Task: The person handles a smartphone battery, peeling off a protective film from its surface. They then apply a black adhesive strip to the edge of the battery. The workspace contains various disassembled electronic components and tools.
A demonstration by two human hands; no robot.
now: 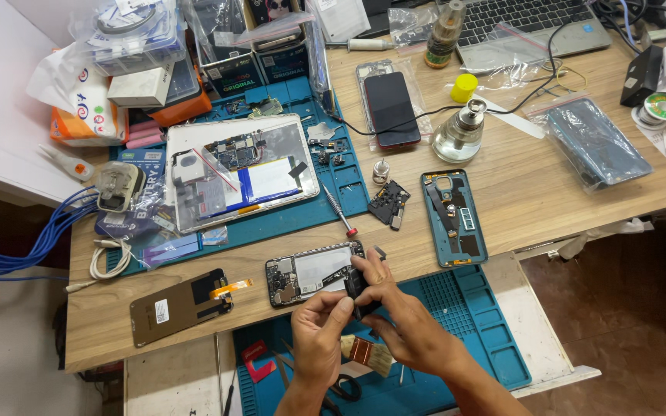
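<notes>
Head view: both hands' grip [360, 304] pinches small black part [354, 286].

A phone repair workshop: opened phones [314, 273], a stripped tablet [240, 171], screwdriver [339, 209] and blue work mats [464, 308] crowd the wooden bench [549, 192].

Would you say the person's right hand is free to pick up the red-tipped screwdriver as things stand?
Probably not at once: the right hand and left hand both hold a small black part. The screwdriver lies uncovered beyond the opened phone.
</notes>
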